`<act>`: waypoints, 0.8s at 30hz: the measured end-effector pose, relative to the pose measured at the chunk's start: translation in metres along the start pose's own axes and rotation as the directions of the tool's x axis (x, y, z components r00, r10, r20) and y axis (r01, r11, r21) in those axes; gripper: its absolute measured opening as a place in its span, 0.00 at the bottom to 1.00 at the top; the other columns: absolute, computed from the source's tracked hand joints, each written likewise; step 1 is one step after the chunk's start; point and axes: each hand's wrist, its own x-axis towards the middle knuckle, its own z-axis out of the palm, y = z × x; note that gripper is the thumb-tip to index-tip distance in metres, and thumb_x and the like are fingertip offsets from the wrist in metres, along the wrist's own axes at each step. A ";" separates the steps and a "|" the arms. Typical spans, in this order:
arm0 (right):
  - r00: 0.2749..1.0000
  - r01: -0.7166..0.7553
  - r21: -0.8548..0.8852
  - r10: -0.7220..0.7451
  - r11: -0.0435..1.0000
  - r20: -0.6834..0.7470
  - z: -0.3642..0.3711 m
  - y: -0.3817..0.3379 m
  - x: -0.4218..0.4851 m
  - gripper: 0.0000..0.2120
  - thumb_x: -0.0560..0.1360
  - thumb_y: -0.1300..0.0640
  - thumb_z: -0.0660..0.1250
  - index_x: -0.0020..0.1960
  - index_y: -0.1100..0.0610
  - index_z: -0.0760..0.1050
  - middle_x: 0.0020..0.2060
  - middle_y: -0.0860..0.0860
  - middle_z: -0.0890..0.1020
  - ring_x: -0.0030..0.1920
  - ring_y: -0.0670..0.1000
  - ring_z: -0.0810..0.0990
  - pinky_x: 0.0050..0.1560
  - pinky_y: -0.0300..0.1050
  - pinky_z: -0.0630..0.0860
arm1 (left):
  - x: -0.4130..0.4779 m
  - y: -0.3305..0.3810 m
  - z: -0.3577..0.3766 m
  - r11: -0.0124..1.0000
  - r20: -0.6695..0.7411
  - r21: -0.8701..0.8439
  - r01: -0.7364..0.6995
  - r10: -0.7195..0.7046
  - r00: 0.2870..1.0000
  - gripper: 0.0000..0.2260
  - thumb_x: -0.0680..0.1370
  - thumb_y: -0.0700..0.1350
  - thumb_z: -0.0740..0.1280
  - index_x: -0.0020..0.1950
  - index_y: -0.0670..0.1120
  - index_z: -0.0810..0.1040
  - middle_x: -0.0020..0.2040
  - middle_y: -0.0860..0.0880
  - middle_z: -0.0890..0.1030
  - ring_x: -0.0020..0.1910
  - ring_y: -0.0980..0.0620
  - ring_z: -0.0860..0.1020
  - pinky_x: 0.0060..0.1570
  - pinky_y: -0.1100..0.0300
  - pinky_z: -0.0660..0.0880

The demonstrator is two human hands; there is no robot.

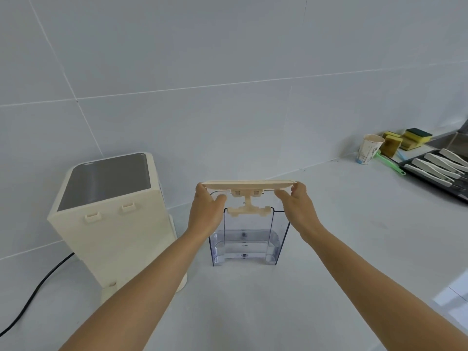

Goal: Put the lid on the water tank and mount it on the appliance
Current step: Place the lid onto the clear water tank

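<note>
At frame centre I'm holding the flat cream plastic lid (249, 184) level, my left hand (206, 210) and right hand (297, 206) each gripping one end — just above the clear plastic water tank (247, 245), upright on the white counter (253, 300). Bare counter is lying open around it; the cream box-shaped appliance (111, 216) is standing lower left.

Bright, even, soft light; faint shadows; wide-angle bending at edges.
</note>
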 end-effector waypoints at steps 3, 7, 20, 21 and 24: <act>1.000 -0.030 0.000 0.030 1.000 0.002 0.000 0.008 -0.007 0.25 0.76 0.56 0.59 0.70 0.61 0.56 0.46 0.56 0.73 0.44 0.53 0.73 0.43 0.42 0.66 | -0.008 -0.010 0.002 1.000 -0.021 -0.003 -0.001 0.001 1.000 0.21 0.77 0.40 0.61 0.68 0.41 0.60 0.69 0.43 0.67 0.57 0.47 0.69 0.50 0.60 0.62; 0.999 -0.042 0.003 0.042 0.999 0.004 0.004 0.023 -0.013 0.24 0.74 0.59 0.62 0.67 0.60 0.59 0.40 0.49 0.70 0.34 0.46 0.68 0.34 0.39 0.66 | -0.016 -0.019 0.004 1.000 -0.034 -0.015 -0.026 0.025 0.999 0.21 0.76 0.38 0.62 0.67 0.42 0.62 0.68 0.45 0.68 0.58 0.49 0.70 0.50 0.61 0.63; 0.999 -0.029 -0.117 0.031 0.993 0.010 0.008 0.046 -0.022 0.24 0.73 0.63 0.60 0.67 0.56 0.58 0.33 0.46 0.68 0.30 0.47 0.68 0.28 0.40 0.66 | -0.028 -0.043 0.016 1.000 -0.068 0.026 -0.008 0.010 0.998 0.24 0.75 0.34 0.59 0.70 0.44 0.60 0.39 0.49 0.70 0.30 0.54 0.68 0.28 0.63 0.63; 0.999 -0.026 -0.128 0.028 0.991 0.015 0.008 0.047 -0.023 0.25 0.73 0.63 0.60 0.67 0.56 0.57 0.33 0.46 0.68 0.30 0.47 0.68 0.28 0.40 0.66 | -0.029 -0.044 0.017 0.999 -0.066 0.034 -0.002 0.004 0.998 0.25 0.75 0.34 0.59 0.71 0.43 0.59 0.36 0.51 0.68 0.29 0.55 0.68 0.28 0.64 0.63; 0.999 -0.022 -0.152 0.026 0.988 0.022 0.010 0.051 -0.023 0.24 0.72 0.64 0.60 0.66 0.55 0.57 0.33 0.47 0.67 0.28 0.48 0.67 0.27 0.40 0.65 | -0.031 -0.046 0.018 0.999 -0.051 0.043 0.022 -0.019 0.999 0.26 0.75 0.34 0.59 0.72 0.43 0.58 0.35 0.54 0.68 0.30 0.55 0.69 0.28 0.64 0.65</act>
